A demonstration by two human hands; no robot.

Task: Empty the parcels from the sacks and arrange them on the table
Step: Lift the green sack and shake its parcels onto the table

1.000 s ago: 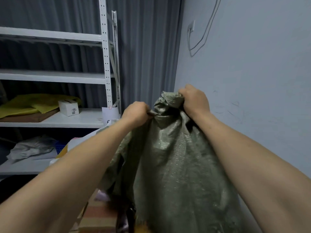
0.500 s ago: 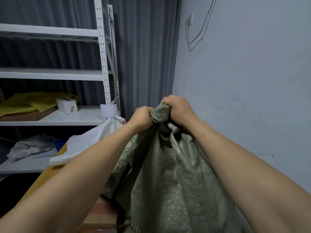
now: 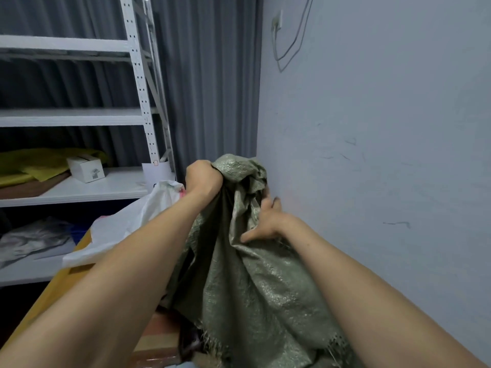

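The room you are looking at is dim, with soft, cool, bluish light. No strong beam shows, and you cannot tell where the light comes from. The wall [image 3: 385, 128] on your right is the brightest part and looks flat and even. The shelf rack [image 3: 71, 118] holds deep dark gaps under its boards. The folds of the green sack [image 3: 255, 282] are black inside, and its weave glints a little. Your right hand [image 3: 265, 221] looks a bit smeared. The rack's post leans and your arms look stretched near the edges.
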